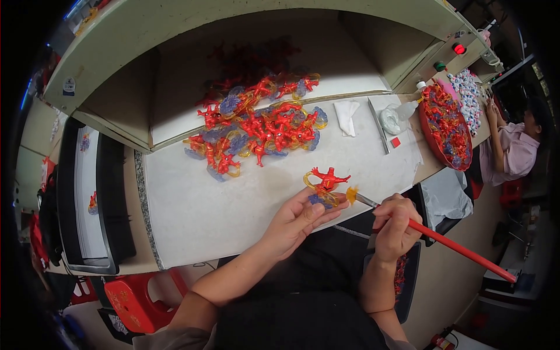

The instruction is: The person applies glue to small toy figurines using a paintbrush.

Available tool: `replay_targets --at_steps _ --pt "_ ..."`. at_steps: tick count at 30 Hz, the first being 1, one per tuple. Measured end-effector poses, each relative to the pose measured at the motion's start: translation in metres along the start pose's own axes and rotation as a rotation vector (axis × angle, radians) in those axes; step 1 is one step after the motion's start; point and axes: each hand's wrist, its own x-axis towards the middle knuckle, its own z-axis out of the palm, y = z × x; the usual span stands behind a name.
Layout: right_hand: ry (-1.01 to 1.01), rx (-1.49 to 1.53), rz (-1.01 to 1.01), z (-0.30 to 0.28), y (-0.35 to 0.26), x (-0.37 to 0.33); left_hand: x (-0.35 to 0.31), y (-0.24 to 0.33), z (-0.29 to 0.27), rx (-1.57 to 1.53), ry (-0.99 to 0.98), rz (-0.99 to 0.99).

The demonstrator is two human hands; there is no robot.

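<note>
Between the thumb and fingers of my left hand point(294, 221) is a small toy figure point(328, 179), red on top, with a clear yellow loop and a clear purple base. My right hand point(398, 226) grips a paintbrush point(452, 244) with a long red handle and a metal collar. Its yellowish bristle tip lies just right of the figure; whether they touch I cannot tell. Farther back on the white work surface point(192, 204) lies a heap of similar red, yellow and purple figures point(271, 128), reaching into the hooded recess.
Right of the heap are a folded white cloth point(347, 118), a metal strip point(378, 125), a small dish point(391, 119) and a squeeze bottle point(406, 109). A red basket point(446, 128) holds more figures. At left runs a conveyor belt point(93, 216); a red stool point(137, 300) stands below. Another person point(513, 143) sits at far right.
</note>
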Motion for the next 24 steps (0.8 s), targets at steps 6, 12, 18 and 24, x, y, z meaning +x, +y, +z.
replay_targets --at_steps 6,12,18,24 --pt "-0.127 0.042 -0.157 0.015 -0.001 0.006 -0.002 -0.003 -0.005 0.045 0.033 0.025" --pt "-0.118 -0.044 -0.323 0.01 0.001 0.006 -0.001 -0.001 -0.004 0.14 0.079 0.032" --pt "0.042 -0.007 0.106 0.001 0.007 -0.001 -0.003 0.0 -0.007 0.371 0.178 0.105" --pt "-0.189 0.181 0.253 0.038 -0.006 0.003 -0.002 0.002 -0.003 1.036 0.268 0.452"
